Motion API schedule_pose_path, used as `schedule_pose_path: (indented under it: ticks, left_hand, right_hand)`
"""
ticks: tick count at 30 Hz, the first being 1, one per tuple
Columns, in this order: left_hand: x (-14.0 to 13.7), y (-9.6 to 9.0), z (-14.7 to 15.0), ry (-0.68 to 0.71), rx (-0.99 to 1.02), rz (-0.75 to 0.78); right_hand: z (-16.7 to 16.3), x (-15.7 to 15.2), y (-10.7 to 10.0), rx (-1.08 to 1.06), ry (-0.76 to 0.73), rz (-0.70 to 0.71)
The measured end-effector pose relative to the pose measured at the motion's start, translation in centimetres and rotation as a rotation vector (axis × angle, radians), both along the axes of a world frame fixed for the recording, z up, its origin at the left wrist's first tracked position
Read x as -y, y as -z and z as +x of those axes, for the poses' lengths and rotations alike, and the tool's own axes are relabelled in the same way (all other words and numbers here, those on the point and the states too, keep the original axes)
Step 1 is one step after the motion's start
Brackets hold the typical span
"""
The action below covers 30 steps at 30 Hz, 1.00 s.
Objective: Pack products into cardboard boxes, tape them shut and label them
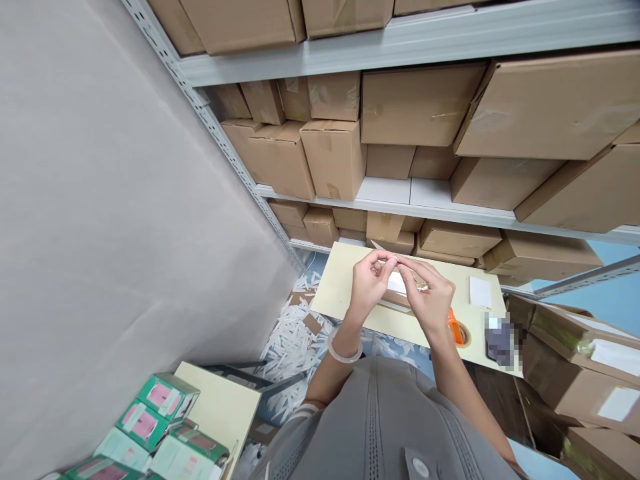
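Note:
Above the pale yellow table point(340, 280), my left hand point(367, 283) and my right hand point(431, 295) meet at their fingertips. Both are closed in a pinch on something small and pale, too small to name. A thin white edge shows just behind the left fingers. Below the hands lies a cardboard box point(395, 298) with a white sheet or label on top, partly covered by the hands. An orange tape dispenser point(454, 327) with a tape roll point(465, 335) rests beside my right wrist.
A white paper stack point(480, 292) and a pixelated dark item point(503, 341) lie at the table's right. Shelves of cardboard boxes point(333, 160) rise ahead. Paper strips point(293, 333) litter the floor. Green boxes point(150, 413) sit lower left; open cartons point(580, 380) stand right.

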<state>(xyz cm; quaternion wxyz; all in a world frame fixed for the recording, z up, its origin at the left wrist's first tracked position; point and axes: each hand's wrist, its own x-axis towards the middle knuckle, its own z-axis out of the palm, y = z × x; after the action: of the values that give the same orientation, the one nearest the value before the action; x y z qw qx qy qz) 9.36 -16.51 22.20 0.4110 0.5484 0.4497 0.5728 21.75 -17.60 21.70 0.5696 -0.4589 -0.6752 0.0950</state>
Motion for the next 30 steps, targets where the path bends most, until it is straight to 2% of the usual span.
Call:
schedule_pose_path:
  ticks: [5, 9, 13, 16, 18, 20, 24, 30]
  left_hand:
    - [0.4, -0.3, 0.0, -0.021, -0.275, 0.05]
    - [0.5, -0.6, -0.1, 0.018, -0.365, 0.056]
    - [0.2, -0.1, -0.3, 0.096, -0.326, 0.027]
    - [-0.2, 0.6, -0.6, 0.12, -0.221, -0.002]
    - [-0.5, 1.0, -0.8, 0.082, -0.142, -0.021]
    - [-0.8, 1.1, -1.4, 0.008, -0.061, -0.04]
    - [-0.8, 1.3, -3.6, -0.164, 0.076, -0.062]
    - [1.7, 2.4, -8.8, -0.373, 0.139, 0.004]
  right_hand:
    - [0.2, -0.2, 0.1, -0.012, 0.1, -0.038]
    - [0.5, -0.2, 0.6, -0.131, 0.137, -0.167]
    - [0.7, -0.4, 0.6, -0.341, 0.114, -0.292]
    - [0.8, -1.1, 0.3, -0.425, 0.134, -0.28]
    - [0.7, -1.8, 0.0, -0.451, 0.129, -0.256]
    - [0.5, -2.6, -0.2, -0.476, 0.082, -0.257]
    - [-1.1, -3.8, -0.4, -0.549, -0.102, -0.333]
    - [-6.2, -4.5, -0.2, -0.595, -0.387, -0.468]
